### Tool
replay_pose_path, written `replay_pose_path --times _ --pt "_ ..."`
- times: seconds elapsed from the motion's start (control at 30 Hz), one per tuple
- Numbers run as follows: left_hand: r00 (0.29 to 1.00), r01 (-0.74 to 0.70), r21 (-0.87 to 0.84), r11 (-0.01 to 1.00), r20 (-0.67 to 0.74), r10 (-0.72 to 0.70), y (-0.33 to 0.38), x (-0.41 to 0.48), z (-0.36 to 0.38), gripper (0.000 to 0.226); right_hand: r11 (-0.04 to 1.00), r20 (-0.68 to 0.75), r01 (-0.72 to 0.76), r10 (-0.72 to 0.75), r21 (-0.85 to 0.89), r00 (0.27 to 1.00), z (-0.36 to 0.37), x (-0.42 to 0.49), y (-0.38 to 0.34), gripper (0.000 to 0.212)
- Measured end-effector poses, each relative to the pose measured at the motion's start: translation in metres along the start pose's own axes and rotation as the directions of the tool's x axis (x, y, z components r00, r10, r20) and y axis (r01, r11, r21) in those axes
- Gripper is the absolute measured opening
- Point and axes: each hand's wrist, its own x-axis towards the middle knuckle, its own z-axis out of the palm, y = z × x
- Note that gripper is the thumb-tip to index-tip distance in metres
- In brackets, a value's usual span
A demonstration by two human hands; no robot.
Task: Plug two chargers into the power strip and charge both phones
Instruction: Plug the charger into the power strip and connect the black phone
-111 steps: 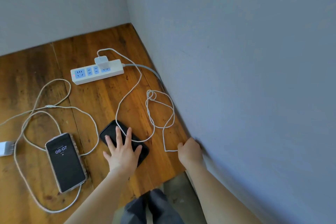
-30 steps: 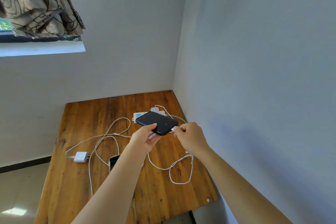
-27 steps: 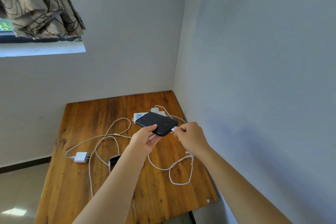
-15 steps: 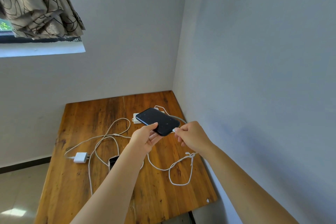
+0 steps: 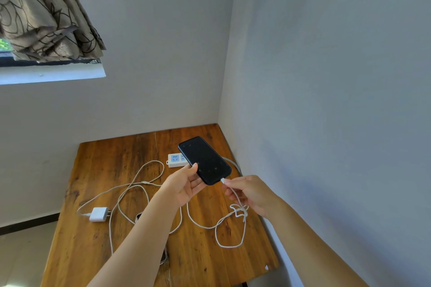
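Seating the cable in the dark phone

Our left hand (image 5: 184, 187) cradles the black phone (image 5: 204, 160) above the bench (image 5: 98, 251), over the power strip (image 5: 175, 160); our right hand (image 5: 251, 193) pinches the cable plug (image 5: 223, 180) at the phone's near edge. We should keep the plug straight, brace the phone, and push gently.

My left hand (image 5: 184, 185) raised palm-up, fingers (image 5: 194, 168) cradling a black phone (image 5: 204, 160), my right hand (image 5: 250, 193) pinching a white cable plug (image 5: 223, 180)
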Motion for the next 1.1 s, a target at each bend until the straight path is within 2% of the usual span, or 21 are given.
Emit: replay_pose_path --times 0.37,1.1 --pt "0.999 0.026 0.029 0.999 0.033 -0.027 0.003 0.009 0.000 0.032 0.999 -0.005 -0.019 0.019 -0.027 1.000 -0.003 0.007 0.003 0.024" --pt "0.999 0.014 0.042 0.999 0.039 -0.016 0.000 0.010 -0.003 0.034 0.999 0.017 -0.036 0.036 -0.028 0.999 -0.005 0.013 0.009 0.024"
